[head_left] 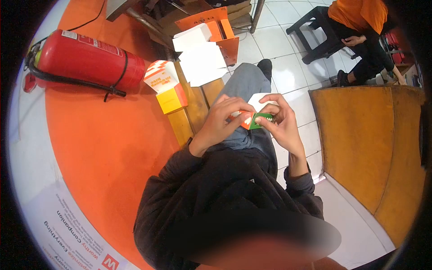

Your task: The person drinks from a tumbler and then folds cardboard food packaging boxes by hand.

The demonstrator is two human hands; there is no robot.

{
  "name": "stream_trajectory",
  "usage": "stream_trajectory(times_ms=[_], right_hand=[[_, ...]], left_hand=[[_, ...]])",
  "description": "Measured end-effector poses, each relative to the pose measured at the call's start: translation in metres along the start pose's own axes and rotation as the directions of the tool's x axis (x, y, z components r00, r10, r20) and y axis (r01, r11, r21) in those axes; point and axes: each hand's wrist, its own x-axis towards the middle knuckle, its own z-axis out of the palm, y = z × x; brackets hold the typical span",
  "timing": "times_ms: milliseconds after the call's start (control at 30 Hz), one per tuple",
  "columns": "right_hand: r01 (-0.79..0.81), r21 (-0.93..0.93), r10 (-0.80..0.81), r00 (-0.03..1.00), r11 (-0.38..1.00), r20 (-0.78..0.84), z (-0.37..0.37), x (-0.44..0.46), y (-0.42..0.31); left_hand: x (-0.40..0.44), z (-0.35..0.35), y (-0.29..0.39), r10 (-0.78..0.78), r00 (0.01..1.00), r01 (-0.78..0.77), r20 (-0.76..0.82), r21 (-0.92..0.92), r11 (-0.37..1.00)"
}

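Note:
Above my lap, both hands hold a small cardboard box (254,124) with orange and green printed panels and a white flap standing up behind. My left hand (223,118) pinches the orange side between thumb and fingers. On the green side, my right hand (282,123) has its thumb pressed on the panel and its fingers curled over the edge. Close to my left, an opened yellow and orange carton (171,101) with a printed lid rests on a wooden bench (180,130). White cardboard pieces (202,65) lie beyond it.
A red fire extinguisher (90,58) lies to the left by the orange wall. An orange carton (228,47) stands ahead. To the right is a curved wooden panel (355,144). Behind it a person in an orange top (360,13) sits near a black stool (310,33).

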Motion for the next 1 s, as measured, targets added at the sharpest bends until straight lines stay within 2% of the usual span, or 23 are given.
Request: stream_trajectory(times_ms=[67,167,200,300,367,400,433,467,500,533,567,633,700,733,767,833,900,933,967,1000], right_hand=[[-0.033,0.084,0.029,0.999,0.996,0.041,-0.003,0.001,-0.001],[-0.225,0.002,0.214,0.927,0.974,0.307,-0.017,0.004,-0.007],[-0.251,-0.046,0.251,0.905,0.967,0.343,-0.021,0.006,-0.006],[0.030,-0.131,-0.019,0.997,0.991,0.081,-0.010,0.007,0.001],[0.108,-0.126,-0.128,0.978,0.986,-0.164,0.009,0.005,0.004],[0.165,-0.112,-0.190,0.943,0.980,-0.274,0.016,0.006,0.008],[0.223,-0.104,-0.246,0.891,0.969,-0.382,0.023,0.007,0.010],[0.216,-0.023,-0.206,0.888,0.976,-0.411,0.031,0.006,0.006],[0.251,-0.019,-0.244,0.911,0.968,-0.332,0.036,0.008,0.011],[0.218,-0.041,-0.221,0.942,0.975,-0.254,0.044,0.009,0.016],[0.187,-0.064,-0.195,0.965,0.980,-0.177,0.050,0.009,0.017],[0.130,-0.240,-0.158,0.982,0.962,-0.102,0.048,0.006,0.005],[0.122,-0.420,-0.148,0.989,0.899,-0.030,0.043,-0.001,-0.005],[0.238,-0.489,-0.306,0.950,0.839,-0.062,0.040,-0.003,-0.007],[0.188,-0.498,-0.323,0.925,0.846,-0.200,0.034,-0.002,-0.009],[0.090,-0.494,-0.343,0.823,0.865,-0.452,0.019,0.000,-0.013],[0.106,-0.439,-0.294,0.875,0.892,-0.384,0.003,0.018,-0.009],[0.112,-0.411,-0.270,0.896,0.905,-0.352,-0.002,0.027,-0.004],[0.101,-0.189,-0.153,0.947,0.977,-0.283,-0.004,0.032,0.019],[0.113,-0.141,-0.145,0.960,0.983,-0.239,0.001,0.031,0.022]], left_hand=[[-0.001,-0.001,-0.005,0.043,0.999,-0.043,0.027,-0.004,0.999],[0.002,-0.008,-0.005,0.128,0.984,-0.134,0.122,0.039,0.990],[0.003,-0.010,-0.004,0.158,0.973,-0.170,0.165,0.058,0.984],[0.008,-0.004,-0.006,0.079,0.994,-0.071,-0.069,0.116,0.991],[0.013,0.002,-0.014,0.146,0.927,-0.068,-0.345,0.230,0.971],[0.017,0.006,-0.015,0.191,0.861,-0.057,-0.471,0.285,0.957],[0.021,0.015,-0.012,0.163,0.861,-0.114,-0.483,0.129,0.985],[0.025,0.029,-0.006,0.132,0.863,-0.168,-0.487,-0.031,0.985],[0.024,0.038,-0.007,0.120,0.875,-0.216,-0.470,-0.156,0.964],[0.023,0.046,-0.008,0.108,0.886,-0.256,-0.452,-0.279,0.926],[0.020,0.048,-0.015,0.030,0.900,-0.204,-0.435,-0.359,0.911],[0.021,0.046,-0.029,-0.116,0.918,-0.102,-0.380,-0.508,0.855],[0.026,0.038,-0.035,-0.163,0.908,-0.104,-0.385,-0.586,0.804],[0.027,0.035,-0.036,-0.190,0.900,-0.122,-0.392,-0.647,0.752],[0.029,0.030,-0.034,-0.218,0.890,-0.145,-0.400,-0.703,0.696],[0.027,0.017,-0.039,-0.167,0.937,-0.122,-0.307,-0.735,0.667],[0.025,0.010,-0.038,-0.111,0.976,-0.074,-0.185,-0.769,0.634],[0.028,0.017,-0.030,-0.078,0.981,-0.101,-0.180,-0.806,0.583],[0.025,0.021,-0.032,-0.128,0.974,-0.064,-0.188,-0.766,0.640],[0.021,0.024,-0.039,-0.175,0.964,-0.026,-0.203,-0.721,0.692]])
